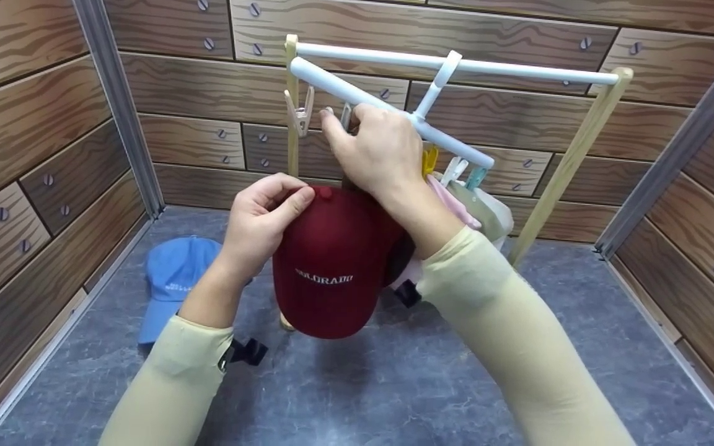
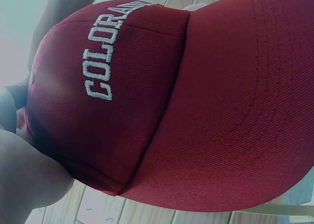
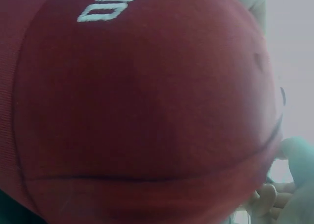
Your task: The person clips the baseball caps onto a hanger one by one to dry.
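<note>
A dark red baseball cap [image 1: 332, 260] with white COLORADO lettering hangs brim down in the middle of the head view. My left hand [image 1: 261, 220] pinches its crown beside the top button. Above the cap, under the tilted white hanger [image 1: 357, 90], my right hand [image 1: 382, 145] has its thumb and fingers about a greyish clothespin [image 1: 346, 116], mostly hidden by the hand. The cap [image 2: 147, 87] fills much of the left wrist view, with the left hand [image 2: 29, 175] at its crown. In the right wrist view, the cap [image 3: 147, 111] hides most of the work.
The hanger hooks over a white rail [image 1: 518, 71] on wooden posts. A beige clothespin [image 1: 300, 114] dangles at its left; yellow [image 1: 429, 161], white [image 1: 454, 170] and teal clothespins [image 1: 476, 178] hold pale caps [image 1: 487, 210] at right. A blue cap [image 1: 180, 272] lies on the floor at left.
</note>
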Tool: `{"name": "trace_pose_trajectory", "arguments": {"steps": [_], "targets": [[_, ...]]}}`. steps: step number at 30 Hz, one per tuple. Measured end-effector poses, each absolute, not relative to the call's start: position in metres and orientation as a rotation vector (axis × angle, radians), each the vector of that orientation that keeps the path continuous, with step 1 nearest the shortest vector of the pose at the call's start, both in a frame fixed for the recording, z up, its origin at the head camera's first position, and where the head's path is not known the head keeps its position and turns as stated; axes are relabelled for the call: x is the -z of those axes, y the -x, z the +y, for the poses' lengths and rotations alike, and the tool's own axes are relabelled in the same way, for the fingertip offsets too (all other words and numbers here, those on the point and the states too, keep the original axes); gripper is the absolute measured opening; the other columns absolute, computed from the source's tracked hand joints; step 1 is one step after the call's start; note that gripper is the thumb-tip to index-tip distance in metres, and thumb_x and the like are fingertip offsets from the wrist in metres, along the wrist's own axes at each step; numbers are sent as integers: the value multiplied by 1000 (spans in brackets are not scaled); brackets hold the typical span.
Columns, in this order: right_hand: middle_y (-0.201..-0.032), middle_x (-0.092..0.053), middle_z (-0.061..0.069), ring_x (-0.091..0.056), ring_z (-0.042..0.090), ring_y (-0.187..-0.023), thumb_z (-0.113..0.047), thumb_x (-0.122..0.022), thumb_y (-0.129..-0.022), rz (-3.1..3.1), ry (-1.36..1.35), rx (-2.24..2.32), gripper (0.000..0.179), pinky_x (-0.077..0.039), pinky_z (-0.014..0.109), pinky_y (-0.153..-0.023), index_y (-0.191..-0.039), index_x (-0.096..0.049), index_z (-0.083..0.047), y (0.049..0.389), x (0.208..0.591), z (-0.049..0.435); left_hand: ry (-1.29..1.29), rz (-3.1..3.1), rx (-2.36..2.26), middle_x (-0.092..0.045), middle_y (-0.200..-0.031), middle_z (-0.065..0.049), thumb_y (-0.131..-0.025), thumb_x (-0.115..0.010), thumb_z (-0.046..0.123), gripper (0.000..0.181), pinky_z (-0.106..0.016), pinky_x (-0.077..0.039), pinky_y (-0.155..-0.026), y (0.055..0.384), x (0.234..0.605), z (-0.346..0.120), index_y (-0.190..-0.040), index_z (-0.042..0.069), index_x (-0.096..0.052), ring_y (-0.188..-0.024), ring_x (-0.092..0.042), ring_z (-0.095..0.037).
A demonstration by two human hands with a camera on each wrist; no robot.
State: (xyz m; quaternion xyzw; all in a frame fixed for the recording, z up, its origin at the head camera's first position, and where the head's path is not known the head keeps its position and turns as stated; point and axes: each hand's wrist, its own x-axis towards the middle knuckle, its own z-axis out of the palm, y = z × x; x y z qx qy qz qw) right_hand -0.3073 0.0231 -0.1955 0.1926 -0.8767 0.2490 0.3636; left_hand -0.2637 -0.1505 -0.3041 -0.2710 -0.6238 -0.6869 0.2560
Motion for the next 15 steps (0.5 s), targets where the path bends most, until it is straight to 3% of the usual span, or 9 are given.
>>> {"name": "trace_pose_trajectory", "arguments": {"steps": [6,10,15], "targets": [[-57,-50,-4,-54,22,-65,-44,-73,-105,-2282,-614,-828,54,-36,33,-60,-59,-58,-19,304,188,38,747,-1689,1867,-76,-91,-7,-104,-74,0,9,-27,-54,-71,265,303,-147,-99,-8,-77,-80,-67,-14],[-55,-64,-5,-68,16,-62,-42,-72,-107,-2347,-665,-991,52,-41,29,-60,-61,-67,-19,302,187,47,760,-1676,1892,-77,-92,-7,-104,-74,-1,9,-27,-54,-71,266,303,-144,-100,-8,-77,-80,-68,-14],[-60,-73,6,-78,22,-62,-39,-71,-108,-2367,-719,-1168,48,-49,26,-59,-64,-73,-19,298,189,56,771,-1647,1943,-79,-95,-8,-104,-73,-2,7,-27,-55,-71,264,301,-142,-99,-5,-77,-81,-69,-14]]}}
